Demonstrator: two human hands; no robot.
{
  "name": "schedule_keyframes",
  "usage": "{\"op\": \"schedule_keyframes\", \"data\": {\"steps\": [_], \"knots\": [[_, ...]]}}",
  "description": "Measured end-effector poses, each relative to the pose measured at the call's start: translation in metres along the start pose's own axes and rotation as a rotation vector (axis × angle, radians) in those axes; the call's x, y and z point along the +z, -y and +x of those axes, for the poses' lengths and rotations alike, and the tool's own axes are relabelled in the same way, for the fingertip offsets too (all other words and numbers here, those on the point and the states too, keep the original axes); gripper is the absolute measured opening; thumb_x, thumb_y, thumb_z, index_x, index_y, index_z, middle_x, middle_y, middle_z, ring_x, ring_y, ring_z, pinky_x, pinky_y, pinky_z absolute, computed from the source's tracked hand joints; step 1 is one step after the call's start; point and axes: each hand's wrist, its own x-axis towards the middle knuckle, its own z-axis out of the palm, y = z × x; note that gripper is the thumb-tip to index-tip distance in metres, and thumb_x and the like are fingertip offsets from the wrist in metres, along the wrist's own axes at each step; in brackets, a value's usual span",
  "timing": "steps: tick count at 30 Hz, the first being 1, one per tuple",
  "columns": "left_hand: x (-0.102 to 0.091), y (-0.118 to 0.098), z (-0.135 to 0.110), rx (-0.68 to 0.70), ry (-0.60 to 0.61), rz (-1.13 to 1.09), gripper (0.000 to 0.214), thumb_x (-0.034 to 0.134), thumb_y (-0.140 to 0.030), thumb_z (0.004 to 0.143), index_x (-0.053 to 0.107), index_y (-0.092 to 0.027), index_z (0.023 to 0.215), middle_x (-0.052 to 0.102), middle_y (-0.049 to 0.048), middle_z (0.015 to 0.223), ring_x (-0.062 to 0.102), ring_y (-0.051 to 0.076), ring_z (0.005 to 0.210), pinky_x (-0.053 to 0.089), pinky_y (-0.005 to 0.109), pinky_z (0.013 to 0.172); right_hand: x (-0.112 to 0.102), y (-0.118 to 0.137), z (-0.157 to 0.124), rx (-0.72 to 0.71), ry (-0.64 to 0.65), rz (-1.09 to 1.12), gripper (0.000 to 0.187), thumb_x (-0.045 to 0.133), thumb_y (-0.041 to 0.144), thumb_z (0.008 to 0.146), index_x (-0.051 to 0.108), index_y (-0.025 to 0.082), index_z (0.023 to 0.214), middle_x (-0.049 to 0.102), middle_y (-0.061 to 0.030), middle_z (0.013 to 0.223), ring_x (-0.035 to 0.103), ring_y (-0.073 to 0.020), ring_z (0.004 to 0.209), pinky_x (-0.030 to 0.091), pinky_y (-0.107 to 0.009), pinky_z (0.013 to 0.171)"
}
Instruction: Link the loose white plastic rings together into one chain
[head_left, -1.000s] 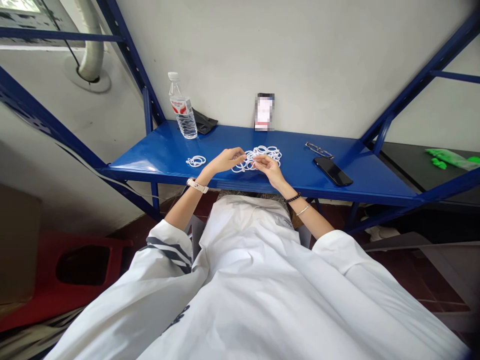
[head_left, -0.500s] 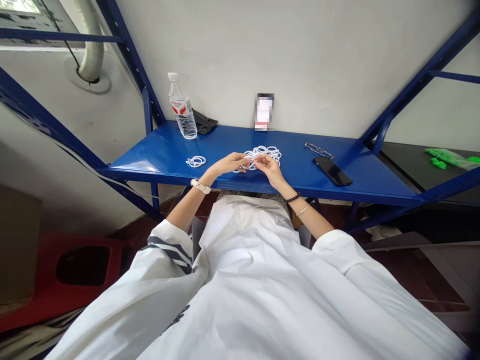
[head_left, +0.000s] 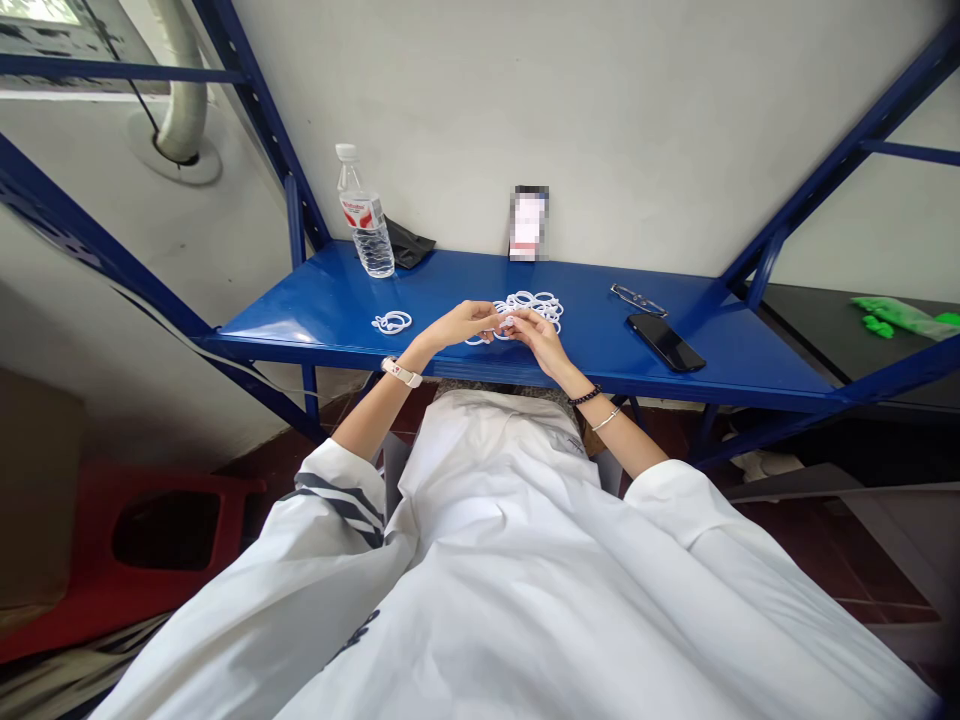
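My left hand (head_left: pixel 466 322) and my right hand (head_left: pixel 534 328) meet above the front part of a blue table (head_left: pixel 465 275). Both have their fingers pinched on a small white ring-like piece (head_left: pixel 507 322), mostly hidden by the fingertips. Behind and under the hands lies a pile of white plastic rings (head_left: pixel 536 301), partly covered by them. A small separate group of white rings (head_left: pixel 392 322) rests on the table to the left of my left hand.
A water bottle (head_left: pixel 366 220) stands at the back left beside a black pouch (head_left: pixel 409 244). A phone (head_left: pixel 529 225) leans on the wall. On the right lie glasses (head_left: pixel 638 300) and a black phone (head_left: pixel 665 343). Blue metal posts (head_left: pixel 810 130) frame the table.
The fingers of both hands have shifted slightly around the small white piece, with the fingertips closer together. The rings on the table and everything else stay in place.
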Motion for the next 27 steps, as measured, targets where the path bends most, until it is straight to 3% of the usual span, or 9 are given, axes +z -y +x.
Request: {"op": "schedule_keyframes", "data": {"steps": [5,13,23,27], "knots": [[-0.0001,-0.0028,-0.0010,0.049,-0.049,0.033,0.045,0.076,-0.057,0.077,0.062,-0.015,0.086,0.070,0.0048,0.079,0.067,0.016,0.075,0.056,0.031,0.072,-0.0012,-0.0021,0.0020,0.039,-0.002,0.001,0.043,0.083,0.060,0.066,0.071,0.023,0.085,0.073,-0.0012,0.080,0.067,-0.0158,0.077,0.057,-0.029,0.076],[-0.0023,0.0026,-0.0001,0.096,-0.056,0.040,0.053,0.080,-0.057,0.072,0.055,-0.017,0.095,0.071,0.0042,0.084,0.068,0.015,0.075,0.054,0.027,0.069,-0.0033,-0.0037,0.0022,0.010,0.007,-0.021,0.039,0.084,0.056,0.067,0.069,0.023,0.081,0.072,0.0015,0.078,0.064,-0.0139,0.074,0.054,-0.027,0.070],[0.0004,-0.0005,-0.0015,0.105,-0.060,-0.018,0.055,0.084,-0.056,0.066,0.050,-0.018,0.085,0.070,0.0034,0.079,0.066,0.015,0.070,0.050,0.025,0.063,-0.0045,-0.0007,0.0015,0.008,0.026,-0.002,0.040,0.088,0.055,0.061,0.065,0.023,0.072,0.066,0.0034,0.069,0.060,-0.0127,0.067,0.052,-0.026,0.065],[0.0012,-0.0013,-0.0013,0.122,-0.091,0.005,0.054,0.084,-0.057,0.066,0.050,-0.018,0.083,0.069,0.0039,0.080,0.066,0.015,0.073,0.051,0.026,0.065,-0.0044,-0.0008,0.0020,0.023,0.018,0.010,0.044,0.087,0.059,0.060,0.066,0.024,0.076,0.069,0.0027,0.073,0.062,-0.0137,0.070,0.053,-0.027,0.065]]}}
